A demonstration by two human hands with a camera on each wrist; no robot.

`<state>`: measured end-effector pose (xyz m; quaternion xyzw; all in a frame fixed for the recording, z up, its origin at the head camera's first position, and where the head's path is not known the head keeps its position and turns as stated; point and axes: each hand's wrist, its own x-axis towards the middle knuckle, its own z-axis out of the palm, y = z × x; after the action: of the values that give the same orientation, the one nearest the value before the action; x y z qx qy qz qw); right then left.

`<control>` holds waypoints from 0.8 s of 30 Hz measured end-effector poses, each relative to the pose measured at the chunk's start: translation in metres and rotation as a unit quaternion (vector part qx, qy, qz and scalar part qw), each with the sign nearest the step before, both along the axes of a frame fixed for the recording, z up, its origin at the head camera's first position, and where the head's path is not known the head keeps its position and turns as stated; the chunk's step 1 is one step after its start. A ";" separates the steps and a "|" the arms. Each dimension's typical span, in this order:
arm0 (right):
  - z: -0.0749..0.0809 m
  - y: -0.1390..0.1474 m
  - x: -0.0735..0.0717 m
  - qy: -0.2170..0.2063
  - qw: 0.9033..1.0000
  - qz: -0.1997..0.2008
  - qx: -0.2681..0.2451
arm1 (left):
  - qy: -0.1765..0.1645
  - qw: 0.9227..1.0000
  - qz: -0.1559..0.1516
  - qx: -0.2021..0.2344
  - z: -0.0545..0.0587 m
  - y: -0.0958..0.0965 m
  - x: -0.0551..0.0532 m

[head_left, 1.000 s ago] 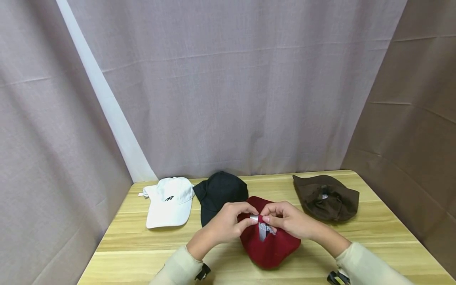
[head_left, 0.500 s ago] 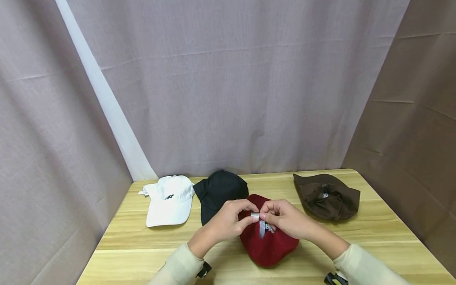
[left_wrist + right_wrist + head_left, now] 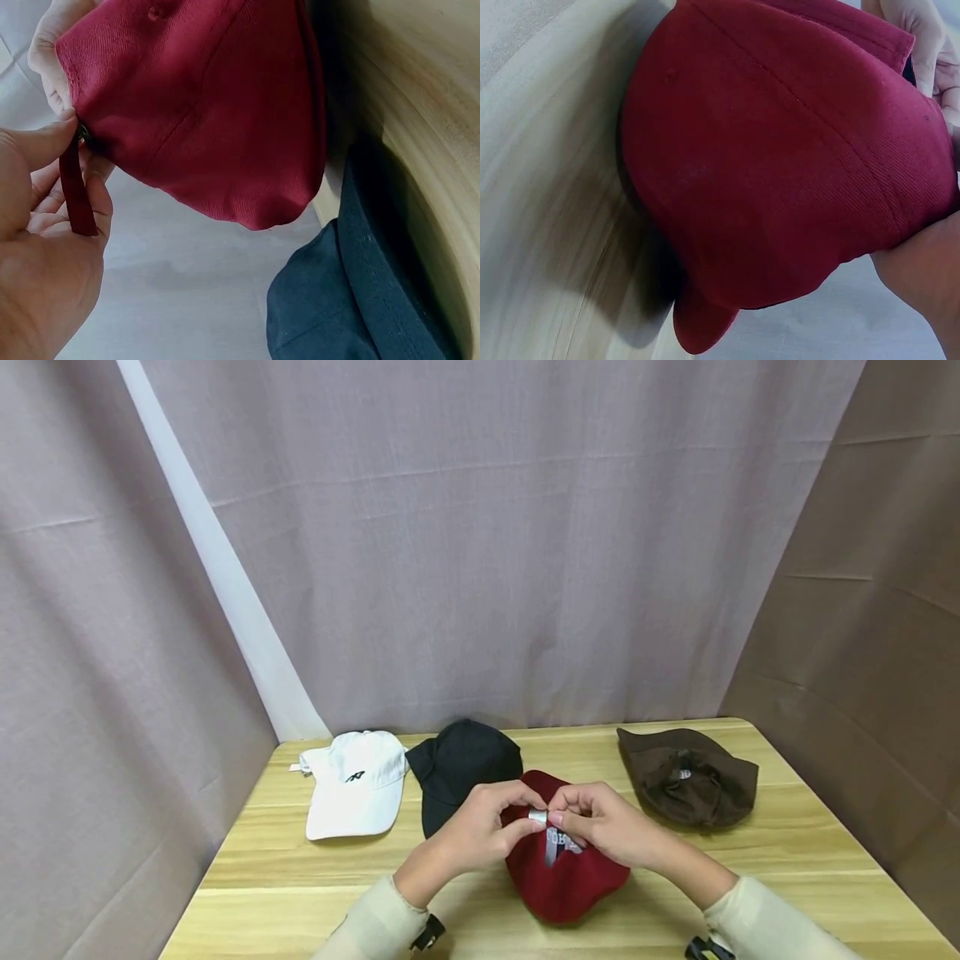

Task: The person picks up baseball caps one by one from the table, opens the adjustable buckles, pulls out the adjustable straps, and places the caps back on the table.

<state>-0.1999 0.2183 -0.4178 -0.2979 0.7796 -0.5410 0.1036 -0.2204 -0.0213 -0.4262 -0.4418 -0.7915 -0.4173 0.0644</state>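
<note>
I find the red cap (image 3: 562, 893) at the counter's (image 3: 285, 893) near middle. The left grip (image 3: 480, 827), fingertips closed, pinches its strap (image 3: 77, 191); the right grip (image 3: 611, 828), likewise closed, pinches just beside. Farther, I record black cap (image 3: 476, 760) and white cap (image 3: 356, 806) left, brown hat (image 3: 697, 777) right.

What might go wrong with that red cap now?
Maybe the narrow strap could slip loose, because the left hand pinches only a small bit of it. The red baseball cap might also twist, since the left hand and right hand both hold it around its back opening. And the black cap is close by, so the left hand might bump it.
</note>
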 end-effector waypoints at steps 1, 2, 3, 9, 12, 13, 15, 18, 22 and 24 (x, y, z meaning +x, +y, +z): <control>0.000 0.000 0.000 0.001 1.000 0.000 -0.001 | 0.001 1.000 0.000 -0.001 0.001 0.000 0.000; 0.000 0.001 0.000 0.002 1.000 0.001 -0.002 | 0.000 1.000 0.001 -0.003 0.001 0.001 0.000; 0.000 0.001 0.000 0.002 1.000 0.001 -0.001 | -0.001 1.000 0.003 -0.006 0.001 0.001 0.000; 0.004 0.003 -0.002 -0.013 1.000 -0.011 0.018 | 0.005 0.999 0.021 -0.028 0.003 0.004 0.000; 0.006 0.004 -0.002 -0.025 0.999 -0.027 0.033 | 0.011 0.999 0.031 -0.040 0.004 0.006 0.000; 0.006 0.004 -0.003 -0.029 0.998 -0.031 0.036 | 0.012 0.998 0.034 -0.044 0.004 0.007 0.000; 0.006 0.004 -0.004 -0.033 0.998 -0.031 0.038 | 0.012 0.998 0.035 -0.049 0.004 0.008 0.000; 0.004 0.005 -0.004 -0.039 0.999 -0.017 0.029 | 0.012 0.998 0.033 -0.056 0.003 0.008 0.000; 0.006 0.007 -0.003 -0.051 0.998 -0.004 0.024 | -0.002 0.998 0.023 -0.062 0.002 0.009 0.000; 0.006 0.007 -0.003 -0.055 0.998 0.000 0.027 | -0.013 0.998 0.017 -0.062 0.003 0.008 0.001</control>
<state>-0.2033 0.2256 -0.4118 -0.2648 0.7869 -0.5356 0.1543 -0.2196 -0.0130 -0.4236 -0.4260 -0.8240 -0.3720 0.0343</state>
